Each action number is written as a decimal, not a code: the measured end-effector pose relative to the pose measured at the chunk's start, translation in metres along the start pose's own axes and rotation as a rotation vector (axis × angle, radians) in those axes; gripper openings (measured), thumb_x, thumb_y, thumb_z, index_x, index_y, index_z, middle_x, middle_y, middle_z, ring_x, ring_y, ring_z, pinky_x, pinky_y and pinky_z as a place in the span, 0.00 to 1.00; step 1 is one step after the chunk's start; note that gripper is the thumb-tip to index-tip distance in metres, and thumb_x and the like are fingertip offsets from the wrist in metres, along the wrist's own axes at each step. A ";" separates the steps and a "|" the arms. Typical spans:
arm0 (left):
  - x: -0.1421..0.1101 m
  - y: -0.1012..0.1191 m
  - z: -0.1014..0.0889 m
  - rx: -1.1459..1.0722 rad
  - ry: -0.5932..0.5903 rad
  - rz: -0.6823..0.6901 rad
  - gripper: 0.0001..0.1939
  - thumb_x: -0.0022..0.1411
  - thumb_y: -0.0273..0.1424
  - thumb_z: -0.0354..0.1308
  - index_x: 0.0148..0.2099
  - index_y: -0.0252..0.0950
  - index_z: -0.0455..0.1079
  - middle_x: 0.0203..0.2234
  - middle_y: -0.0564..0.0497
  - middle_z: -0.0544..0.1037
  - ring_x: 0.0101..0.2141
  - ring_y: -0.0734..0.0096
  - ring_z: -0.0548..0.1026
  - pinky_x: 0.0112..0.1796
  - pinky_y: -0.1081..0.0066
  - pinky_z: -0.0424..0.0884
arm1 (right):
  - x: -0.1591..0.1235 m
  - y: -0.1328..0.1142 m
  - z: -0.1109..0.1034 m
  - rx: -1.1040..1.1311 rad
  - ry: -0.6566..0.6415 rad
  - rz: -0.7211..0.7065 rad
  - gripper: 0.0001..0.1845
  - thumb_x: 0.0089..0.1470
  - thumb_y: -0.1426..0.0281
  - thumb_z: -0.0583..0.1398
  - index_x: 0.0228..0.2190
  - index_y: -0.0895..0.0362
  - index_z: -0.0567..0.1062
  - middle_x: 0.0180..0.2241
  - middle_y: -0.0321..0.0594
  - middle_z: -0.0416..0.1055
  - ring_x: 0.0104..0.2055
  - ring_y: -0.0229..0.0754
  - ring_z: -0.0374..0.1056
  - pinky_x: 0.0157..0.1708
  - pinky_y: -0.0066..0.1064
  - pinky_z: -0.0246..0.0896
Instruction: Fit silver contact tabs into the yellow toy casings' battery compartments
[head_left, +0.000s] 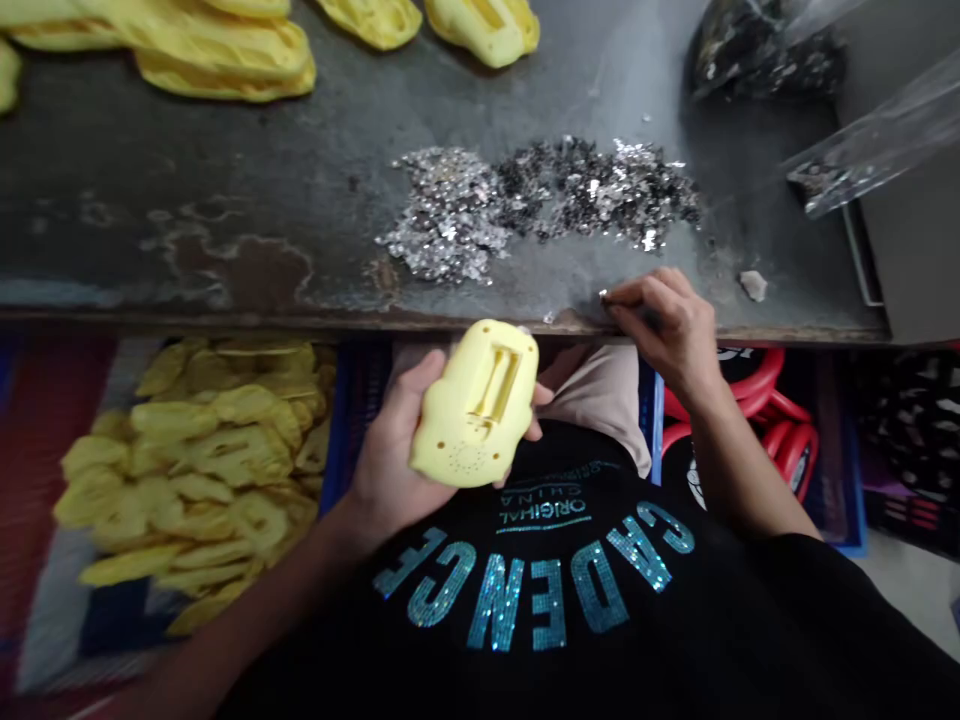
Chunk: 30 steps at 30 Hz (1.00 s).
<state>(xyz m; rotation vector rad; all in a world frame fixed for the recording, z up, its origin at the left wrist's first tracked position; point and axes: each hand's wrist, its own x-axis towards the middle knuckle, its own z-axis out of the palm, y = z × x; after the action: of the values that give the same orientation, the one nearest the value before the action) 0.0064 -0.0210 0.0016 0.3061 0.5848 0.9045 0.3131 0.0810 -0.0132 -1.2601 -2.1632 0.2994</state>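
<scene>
My left hand [397,455] is closed around a yellow plastic toy shell [480,405], held just off the table's front edge. The shell's face with a battery compartment, corner screw holes and a ring of small holes is turned up. At the table edge my right hand [667,320] pinches a tiny shiny metal piece [604,295] between thumb and fingertips. Beyond it lie piles of small metal pieces, a bright silver one [454,215] on the left and a darker one [592,190] on the right.
Yellow shells [225,50] lie at the back of the grey metal table [337,200]. Clear bags of metal parts [765,60] stand back right. Below the edge, a heap of yellow shells [210,470] is at left and red wheel-like parts [787,430] in a blue crate at right.
</scene>
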 end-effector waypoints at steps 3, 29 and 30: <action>0.002 -0.002 -0.002 -0.078 -0.064 -0.093 0.32 0.84 0.51 0.58 0.71 0.31 0.83 0.55 0.33 0.92 0.47 0.40 0.94 0.30 0.58 0.91 | -0.003 -0.034 -0.013 0.184 -0.030 -0.140 0.06 0.78 0.63 0.69 0.47 0.47 0.88 0.42 0.39 0.89 0.41 0.48 0.83 0.44 0.42 0.72; -0.014 -0.015 0.009 -0.091 -0.196 -0.180 0.33 0.81 0.55 0.61 0.70 0.34 0.79 0.51 0.36 0.93 0.47 0.40 0.94 0.32 0.59 0.91 | 0.005 -0.091 -0.036 0.091 -0.157 -0.491 0.06 0.80 0.70 0.66 0.52 0.46 0.82 0.47 0.40 0.86 0.46 0.47 0.83 0.45 0.43 0.79; -0.014 -0.016 0.010 -0.091 -0.196 -0.185 0.33 0.82 0.54 0.61 0.72 0.34 0.78 0.51 0.36 0.92 0.47 0.40 0.94 0.32 0.59 0.91 | 0.005 -0.090 -0.036 0.081 -0.153 -0.511 0.06 0.80 0.71 0.66 0.53 0.47 0.82 0.47 0.40 0.85 0.45 0.47 0.82 0.45 0.43 0.79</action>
<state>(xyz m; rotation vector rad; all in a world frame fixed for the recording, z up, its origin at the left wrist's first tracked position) 0.0156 -0.0417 0.0067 0.2505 0.3828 0.7108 0.2692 0.0342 0.0600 -0.6215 -2.4830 0.2696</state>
